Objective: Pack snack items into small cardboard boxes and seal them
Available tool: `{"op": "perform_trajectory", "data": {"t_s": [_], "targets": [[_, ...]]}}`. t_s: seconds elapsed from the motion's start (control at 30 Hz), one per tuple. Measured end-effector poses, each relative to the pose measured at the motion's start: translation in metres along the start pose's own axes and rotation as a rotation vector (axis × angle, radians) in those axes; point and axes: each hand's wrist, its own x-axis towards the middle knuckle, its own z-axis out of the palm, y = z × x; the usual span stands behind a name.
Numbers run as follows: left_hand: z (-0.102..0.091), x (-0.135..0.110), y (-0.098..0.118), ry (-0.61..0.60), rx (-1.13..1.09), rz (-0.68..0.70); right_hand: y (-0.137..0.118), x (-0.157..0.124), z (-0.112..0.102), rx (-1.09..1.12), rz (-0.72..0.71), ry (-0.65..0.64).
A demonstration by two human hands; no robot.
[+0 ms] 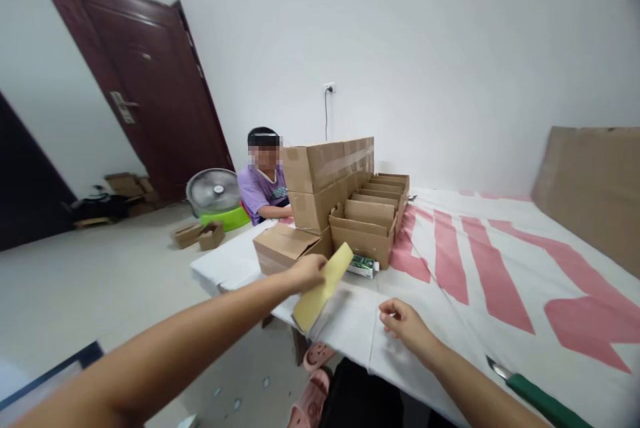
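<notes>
My left hand (309, 273) is closed on the edge of a yellow strip (323, 289), which looks like stiff paper, tilted above the table's near edge. Right behind it stands a closed cardboard box (280, 248). A small green-and-white packet (363, 266) lies by the nearest open carton (363, 235). My right hand (404, 325) hovers over the table's front edge, loosely curled with a gap between thumb and fingers. I see nothing in it. To its right lies a green-handled tool (543, 401) with a metal tip.
Taped boxes (325, 178) are stacked beside a row of open cartons on the cloth-covered table (465, 261). Behind them sits a person in a purple shirt (255, 191). A fan (215, 191) stands on the floor at left, and a large cardboard panel (593, 195) rises at right.
</notes>
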Motion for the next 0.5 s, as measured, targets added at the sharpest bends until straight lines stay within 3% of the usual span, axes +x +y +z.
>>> {"op": "perform_trajectory", "data": {"t_s": [0.1,0.23,0.3,0.37,0.5], "targets": [[-0.053,-0.005,-0.035,0.034,0.112,-0.038,-0.003,0.007,0.024,-0.115,-0.129,-0.034],[-0.105,-0.008,-0.074,0.112,0.256,-0.180,-0.038,0.035,0.062,-0.274,-0.300,0.008],[-0.121,-0.006,-0.090,0.134,0.305,-0.235,-0.064,0.058,0.083,-0.372,-0.357,0.046],[-0.132,-0.002,-0.103,0.165,0.338,-0.269,-0.086,0.083,0.106,-0.454,-0.325,0.079],[-0.144,0.014,-0.120,0.235,0.372,-0.282,-0.108,0.124,0.148,-0.554,-0.279,0.101]]}}
